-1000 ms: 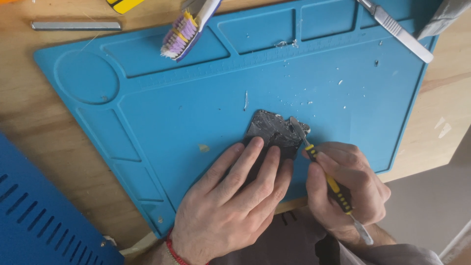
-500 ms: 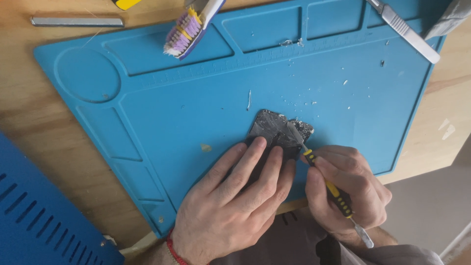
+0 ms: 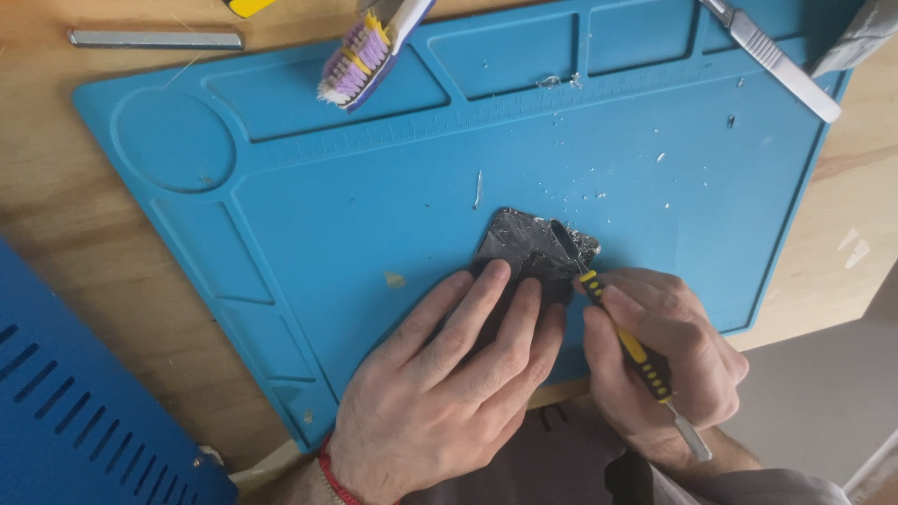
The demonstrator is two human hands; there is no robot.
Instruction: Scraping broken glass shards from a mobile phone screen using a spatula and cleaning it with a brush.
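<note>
A small dark flat device (image 3: 528, 245) with a cracked, scraped surface lies on a blue work mat (image 3: 355, 215). My left hand (image 3: 440, 383) lies flat with its fingers pressing on the device's near part. My right hand (image 3: 659, 360) grips a thin tool with a yellow and black handle (image 3: 631, 351). The tool's dark tip rests on the device's right side, near its broken edge. Small pale flakes are scattered on the mat around and beyond the device.
A toothbrush with purple and yellow bristles (image 3: 365, 51) lies on the mat's far edge. A scalpel-like grey tool (image 3: 776, 61) lies at the far right. A metal bar (image 3: 154, 38) sits on the wooden table. A blue perforated box (image 3: 75, 421) fills the near left.
The tool's tip has shifted further onto the device's surface. My left hand stays pressed on the device. The view has drifted slightly.
</note>
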